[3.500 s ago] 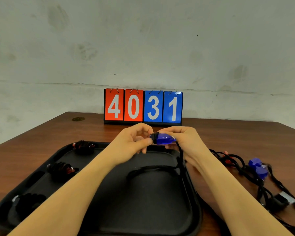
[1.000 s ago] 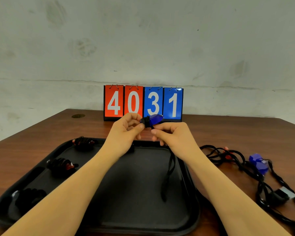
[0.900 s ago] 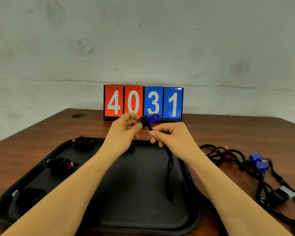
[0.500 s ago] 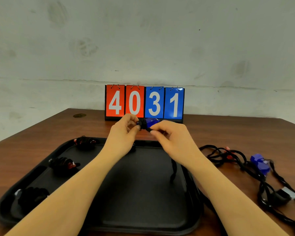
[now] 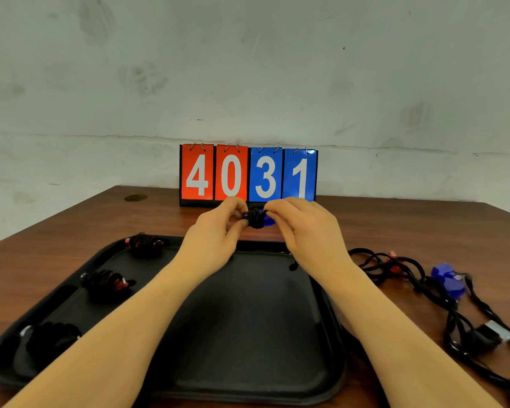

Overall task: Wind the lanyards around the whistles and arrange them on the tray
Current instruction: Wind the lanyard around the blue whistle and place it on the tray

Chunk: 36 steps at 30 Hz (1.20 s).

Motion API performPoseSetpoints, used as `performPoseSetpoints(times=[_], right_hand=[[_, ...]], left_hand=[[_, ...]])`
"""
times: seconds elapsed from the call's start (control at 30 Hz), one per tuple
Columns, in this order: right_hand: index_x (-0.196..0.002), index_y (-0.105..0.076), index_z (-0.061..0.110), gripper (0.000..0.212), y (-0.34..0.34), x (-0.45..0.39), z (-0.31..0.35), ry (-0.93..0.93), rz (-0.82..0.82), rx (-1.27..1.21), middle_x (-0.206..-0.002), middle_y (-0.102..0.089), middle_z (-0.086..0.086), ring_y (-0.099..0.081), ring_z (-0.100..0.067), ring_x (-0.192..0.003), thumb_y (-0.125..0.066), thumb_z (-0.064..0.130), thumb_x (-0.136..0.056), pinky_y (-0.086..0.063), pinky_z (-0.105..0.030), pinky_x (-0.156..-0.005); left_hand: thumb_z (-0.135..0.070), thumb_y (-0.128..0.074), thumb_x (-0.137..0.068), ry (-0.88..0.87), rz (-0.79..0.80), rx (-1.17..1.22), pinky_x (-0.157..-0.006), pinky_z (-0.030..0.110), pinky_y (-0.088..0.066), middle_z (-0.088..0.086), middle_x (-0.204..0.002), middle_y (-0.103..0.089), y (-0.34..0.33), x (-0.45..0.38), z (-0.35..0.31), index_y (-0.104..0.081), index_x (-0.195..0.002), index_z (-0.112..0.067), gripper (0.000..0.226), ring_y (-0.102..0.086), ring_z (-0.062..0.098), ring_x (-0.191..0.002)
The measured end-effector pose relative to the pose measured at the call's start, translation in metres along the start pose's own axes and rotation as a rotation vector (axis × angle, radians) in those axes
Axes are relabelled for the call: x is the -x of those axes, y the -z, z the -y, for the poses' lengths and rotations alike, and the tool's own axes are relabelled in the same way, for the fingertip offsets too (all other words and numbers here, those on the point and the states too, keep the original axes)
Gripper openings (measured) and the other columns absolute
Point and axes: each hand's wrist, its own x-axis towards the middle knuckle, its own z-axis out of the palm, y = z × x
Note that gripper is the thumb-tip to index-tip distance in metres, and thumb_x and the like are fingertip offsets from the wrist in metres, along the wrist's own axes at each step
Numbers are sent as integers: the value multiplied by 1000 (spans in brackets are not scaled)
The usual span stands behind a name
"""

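Observation:
Above the far edge of the black tray [image 5: 248, 363] I hold a blue whistle [image 5: 268, 221] with black lanyard [image 5: 256, 218] wound thickly round it. My left hand [image 5: 215, 234] pinches the wrapped end. My right hand [image 5: 304, 231] pinches the lanyard at the whistle's right side. A short free end of the cord [image 5: 292, 265] shows under my right wrist. Three wound whistles lie along the tray's left side: one at the back [image 5: 145, 244], one in the middle [image 5: 108, 282], one at the front [image 5: 52, 338].
A tangle of loose black lanyards [image 5: 401, 269] lies on the wooden table right of the tray, with a blue whistle [image 5: 449, 279] and a red one [image 5: 393, 266] in it. A scoreboard reading 4031 [image 5: 248, 175] stands at the back against the wall.
The hanging lanyard has grown much shorter as it was wound onto the blue whistle. Both hands stayed above the tray's far edge, and black cord now covers most of the whistle.

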Motion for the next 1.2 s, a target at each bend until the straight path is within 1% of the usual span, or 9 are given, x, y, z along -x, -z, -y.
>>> performPoseSetpoints(times=[0.13,0.3,0.4,0.53,0.7,0.83,0.9,1.03,1.2], right_hand=[[-98,-68,7,18,-1,2,0,-178,-7,-206,-85,-68,-6,-64,-18,-78,-55,15,-89,-53,-29,-73],[-99,-70,12,15,0,2,-1,-420,13,-410,-90,-67,3,-60,-5,-87,-62,14,-87,-46,-13,-83],[-95,-72,15,13,2,1,-1,-559,42,-558,-85,-67,8,-62,-3,-86,-64,14,-85,-48,-11,-80],[-86,-73,18,8,5,1,-5,-671,28,-710,-78,-70,7,-65,-4,-79,-67,14,-83,-53,-14,-73],[-84,-72,12,5,13,-4,-11,-779,54,-866,-74,-70,-1,-62,0,-62,-68,12,-81,-46,-7,-57],[-85,-72,12,6,17,-6,-16,-812,104,-911,-76,-70,2,-62,5,-63,-68,13,-81,-43,-5,-54],[-84,-72,15,5,15,-4,-17,-830,131,-908,-76,-70,5,-62,5,-65,-67,14,-82,-44,-5,-54],[-82,-73,15,9,12,-2,-17,-827,189,-886,-74,-70,-1,-60,-1,-64,-65,11,-84,-48,-13,-61],[-83,-73,19,10,8,-1,-10,-701,282,-895,-74,-72,-4,-66,-18,-72,-66,12,-84,-54,-22,-75]], left_hand=[[-15,-51,-92,-59,56,-27,-69,10,-40,-19,-80,-48,-1,2,-1,-43,-100,-28,18,-52,2,-73],[-14,-50,-93,-117,104,-48,-72,11,-42,-17,-83,-50,0,3,-2,-46,-106,-25,18,-54,4,-77],[-16,-49,-93,-148,116,-80,-76,18,-47,-16,-88,-52,2,4,-2,-47,-109,-24,18,-55,7,-82],[-17,-49,-93,-173,131,-72,-70,11,-42,-19,-84,-50,2,5,-2,-46,-109,-27,19,-54,2,-78],[-15,-49,-93,-153,141,-17,-65,8,-41,-17,-74,-52,3,6,-6,-45,-105,-29,18,-55,3,-68],[-14,-51,-93,-106,158,108,-66,0,-41,-14,-67,-54,4,7,-10,-47,-99,-30,18,-56,-5,-63],[-14,-52,-92,-75,171,179,-68,0,-42,-13,-66,-57,4,7,-11,-48,-95,-32,19,-57,-3,-62],[-12,-53,-91,1,149,385,-65,5,-43,-18,-66,-62,2,5,-12,-51,-95,-26,14,-57,2,-58],[-11,-56,-89,102,19,443,-64,11,-45,-7,-77,-63,1,1,-8,-54,-92,-22,12,-58,3,-55]])
